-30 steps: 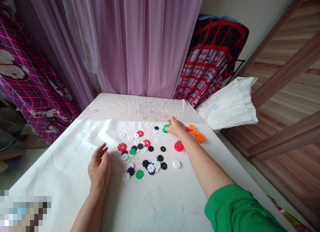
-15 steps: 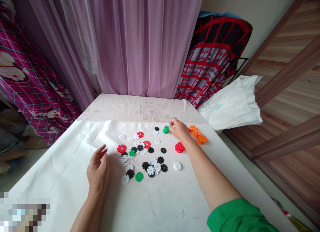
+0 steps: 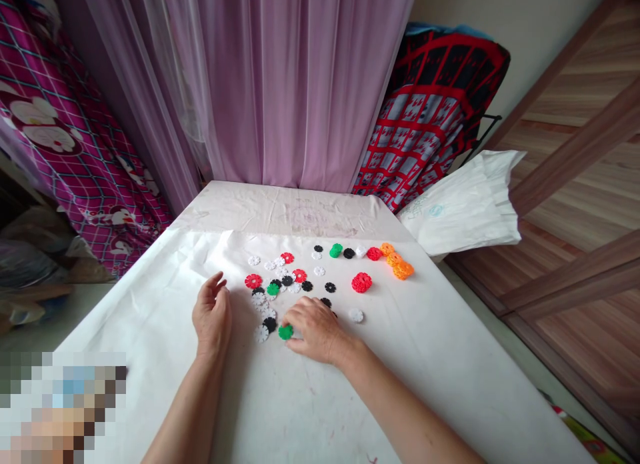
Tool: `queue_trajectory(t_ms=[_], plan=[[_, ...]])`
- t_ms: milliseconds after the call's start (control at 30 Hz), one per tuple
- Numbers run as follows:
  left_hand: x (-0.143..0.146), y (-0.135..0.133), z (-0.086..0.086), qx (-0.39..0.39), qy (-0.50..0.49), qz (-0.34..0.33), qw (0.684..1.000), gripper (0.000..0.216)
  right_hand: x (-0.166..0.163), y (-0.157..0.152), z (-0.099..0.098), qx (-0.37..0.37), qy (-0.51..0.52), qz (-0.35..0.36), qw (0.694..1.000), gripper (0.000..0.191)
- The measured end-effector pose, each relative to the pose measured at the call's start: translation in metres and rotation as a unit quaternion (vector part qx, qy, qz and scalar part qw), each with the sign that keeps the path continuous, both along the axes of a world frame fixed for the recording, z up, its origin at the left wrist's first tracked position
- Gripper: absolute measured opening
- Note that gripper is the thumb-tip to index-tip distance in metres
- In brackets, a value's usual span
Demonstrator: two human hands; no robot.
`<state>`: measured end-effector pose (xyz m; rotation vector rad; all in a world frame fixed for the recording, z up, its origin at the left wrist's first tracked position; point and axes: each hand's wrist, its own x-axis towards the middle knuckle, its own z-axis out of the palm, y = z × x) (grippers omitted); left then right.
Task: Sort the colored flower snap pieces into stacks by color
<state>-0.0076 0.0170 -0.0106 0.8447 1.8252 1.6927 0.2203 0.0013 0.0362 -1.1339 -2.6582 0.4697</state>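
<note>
My right hand is low over the table, its thumb and fingers closed about the edges of a green notched plastic disc. Some black and white discs lie partly hidden under that hand. To the left, my left hand rests on its side, fingers loosely bent and apart, holding nothing. Between and beyond the hands are scattered white discs, black discs and red discs. Another green disc lies among them.
Along the right stand sorted piles: green, black, red and orange discs, plus a white disc. A white bag hangs at the table's right edge. Purple curtains hang behind.
My right hand has come from the far green pile back toward me and left, onto the near green disc. My left hand keeps its pose; the view has shifted slightly.
</note>
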Motion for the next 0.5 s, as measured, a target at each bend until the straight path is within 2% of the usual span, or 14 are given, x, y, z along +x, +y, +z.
queue_trajectory(t_ms=[167,267,367,500], plan=[[0.0,0.0,-0.001,0.009,-0.004,0.0,1.0,0.045,-0.006,-0.001,-0.003,-0.004,-0.015,-0.023,1.0,0.023],[0.0,-0.001,0.0,-0.002,-0.008,0.003,1.0,0.045,0.005,0.011,0.004,-0.001,0.003,-0.056,0.998,0.026],[0.0,-0.002,0.002,-0.011,-0.004,0.004,1.0,0.046,0.032,0.044,0.016,0.034,0.039,-0.156,0.986,0.024],[0.001,-0.003,0.003,-0.017,0.005,0.002,1.0,0.046,0.075,0.104,0.029,0.084,0.04,-0.324,0.941,0.023]])
